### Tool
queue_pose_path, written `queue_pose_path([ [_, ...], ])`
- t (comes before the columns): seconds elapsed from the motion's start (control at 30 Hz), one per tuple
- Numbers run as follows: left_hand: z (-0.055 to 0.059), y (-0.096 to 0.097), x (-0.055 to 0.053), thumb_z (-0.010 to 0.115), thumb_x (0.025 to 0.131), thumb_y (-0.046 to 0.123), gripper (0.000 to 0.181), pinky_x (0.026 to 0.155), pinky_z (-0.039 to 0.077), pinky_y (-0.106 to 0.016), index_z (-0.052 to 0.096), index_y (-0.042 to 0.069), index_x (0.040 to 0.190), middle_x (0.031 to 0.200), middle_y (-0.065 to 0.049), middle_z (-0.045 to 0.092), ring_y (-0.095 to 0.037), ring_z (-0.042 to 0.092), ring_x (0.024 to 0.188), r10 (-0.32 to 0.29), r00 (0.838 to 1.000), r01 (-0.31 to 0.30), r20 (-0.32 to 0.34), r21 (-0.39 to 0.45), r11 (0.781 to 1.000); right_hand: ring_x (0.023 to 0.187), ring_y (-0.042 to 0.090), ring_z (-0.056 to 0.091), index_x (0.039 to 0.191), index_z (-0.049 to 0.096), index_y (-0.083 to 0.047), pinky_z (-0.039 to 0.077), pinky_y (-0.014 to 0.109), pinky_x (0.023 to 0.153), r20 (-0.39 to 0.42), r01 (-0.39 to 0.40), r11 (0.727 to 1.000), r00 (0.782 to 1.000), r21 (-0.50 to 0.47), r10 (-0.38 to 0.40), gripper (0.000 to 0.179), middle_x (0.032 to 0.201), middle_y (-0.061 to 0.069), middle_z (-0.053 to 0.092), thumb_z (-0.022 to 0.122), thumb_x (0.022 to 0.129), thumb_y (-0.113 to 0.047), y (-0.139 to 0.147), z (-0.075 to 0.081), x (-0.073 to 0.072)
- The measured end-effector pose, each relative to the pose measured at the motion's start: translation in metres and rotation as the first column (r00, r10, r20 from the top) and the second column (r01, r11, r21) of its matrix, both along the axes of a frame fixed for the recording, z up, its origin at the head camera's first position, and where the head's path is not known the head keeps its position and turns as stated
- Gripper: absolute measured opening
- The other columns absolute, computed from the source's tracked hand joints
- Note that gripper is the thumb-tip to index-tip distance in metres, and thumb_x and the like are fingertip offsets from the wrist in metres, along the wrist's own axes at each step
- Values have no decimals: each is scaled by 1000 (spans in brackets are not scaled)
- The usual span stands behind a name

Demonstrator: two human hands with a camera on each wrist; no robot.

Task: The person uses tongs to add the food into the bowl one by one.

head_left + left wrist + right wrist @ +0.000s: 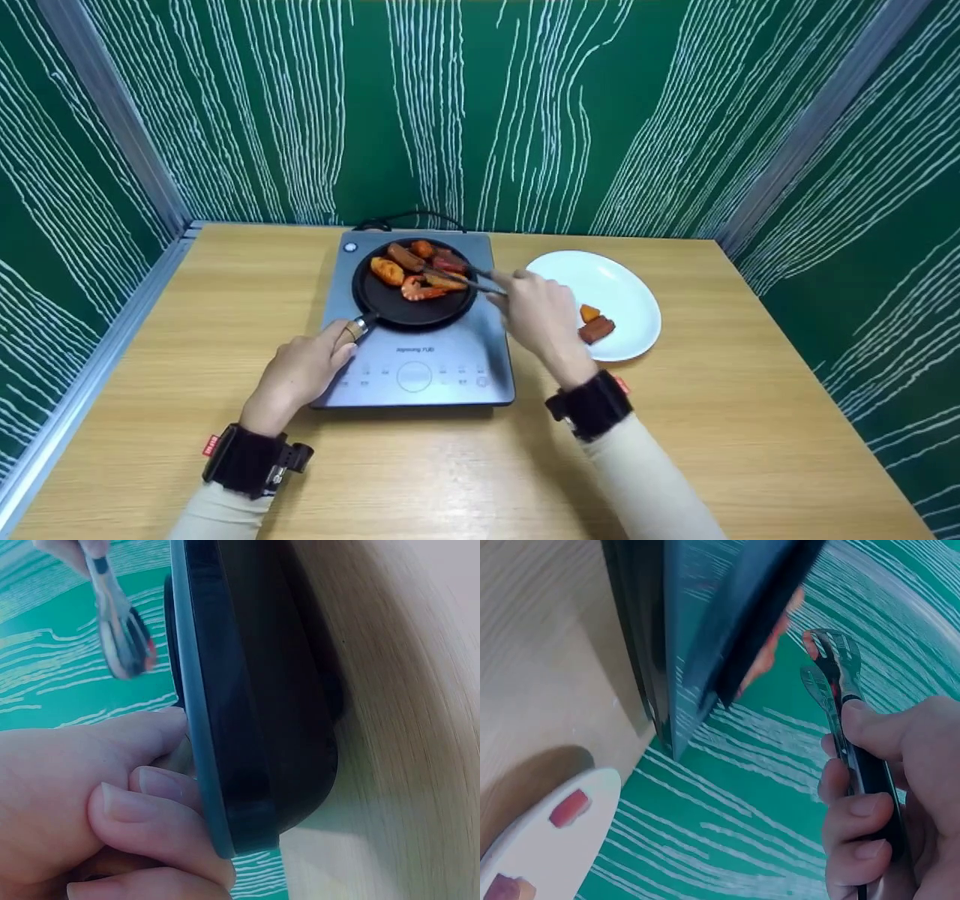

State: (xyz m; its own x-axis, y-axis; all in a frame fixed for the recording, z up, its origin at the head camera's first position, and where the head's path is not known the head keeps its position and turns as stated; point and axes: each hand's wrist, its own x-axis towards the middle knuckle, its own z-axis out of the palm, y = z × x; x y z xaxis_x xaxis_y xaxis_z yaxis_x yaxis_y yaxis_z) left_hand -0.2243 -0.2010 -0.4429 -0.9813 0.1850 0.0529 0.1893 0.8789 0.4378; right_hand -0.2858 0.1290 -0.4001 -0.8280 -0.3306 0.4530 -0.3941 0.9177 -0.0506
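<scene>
My left hand (300, 371) grips the handle (366, 322) of a small black frying pan (409, 313) on an induction cooktop (457, 352). In the pan lie a shrimp (421, 290), a scored golden-brown piece (387, 271), a brown sausage-like piece (405, 258), an orange chunk (422, 248) and other reddish pieces. My right hand (540, 311) holds metal tongs (866, 769) with dark grips, their tips over the pan's right part. Something reddish shows at the tips in both wrist views; whether the tongs pinch it, I cannot tell.
Right of the cooktop, a white plate (634, 315) carries a brown-red piece (597, 330) and an orange chunk (589, 313). A black cable (427, 213) runs behind the cooktop. Green panels with white lines (525, 112) border the wooden table (420, 480) at the back and sides.
</scene>
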Motion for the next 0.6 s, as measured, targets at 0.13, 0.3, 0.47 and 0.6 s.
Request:
queue_pose_path([
  [0.13, 0, 4, -2, 54, 112, 30, 34, 84, 51, -70, 57, 14, 142, 120, -31, 69, -58, 67, 106, -11, 1000, 11, 2, -2, 1000, 70, 34, 68, 133, 73, -18, 53, 52, 56, 65, 46, 991, 997, -123, -38, 35, 96, 12, 75, 70, 103, -35, 41, 8, 7],
  [0.3, 2, 6, -3, 54, 112, 31, 32, 82, 52, -68, 57, 14, 140, 117, -30, 69, -58, 67, 105, -16, 1000, 16, 13, 1, 1000, 74, 32, 64, 137, 69, -11, 48, 46, 61, 175, 164, 960, 977, -225, -126, 42, 92, 15, 72, 65, 105, -37, 111, 9, 20],
  [0.47, 3, 2, -4, 54, 113, 32, 30, 77, 53, -64, 57, 15, 137, 112, -27, 67, -52, 69, 97, -6, 1000, 6, 21, -1, 1000, 86, 36, 63, 141, 67, -4, 46, 47, 69, 277, 259, 945, 940, -201, -199, 56, 113, 26, 72, 61, 106, -47, 157, 2, 26],
  [0.6, 0, -1, -1, 54, 112, 31, 29, 76, 52, -63, 58, 14, 136, 111, -27, 67, -50, 68, 94, -2, 1000, 2, 19, 1, 1000, 79, 32, 62, 146, 64, -5, 44, 44, 65, 355, 254, 950, 918, -182, -177, 60, 108, 24, 72, 62, 105, -49, 166, -8, 21],
])
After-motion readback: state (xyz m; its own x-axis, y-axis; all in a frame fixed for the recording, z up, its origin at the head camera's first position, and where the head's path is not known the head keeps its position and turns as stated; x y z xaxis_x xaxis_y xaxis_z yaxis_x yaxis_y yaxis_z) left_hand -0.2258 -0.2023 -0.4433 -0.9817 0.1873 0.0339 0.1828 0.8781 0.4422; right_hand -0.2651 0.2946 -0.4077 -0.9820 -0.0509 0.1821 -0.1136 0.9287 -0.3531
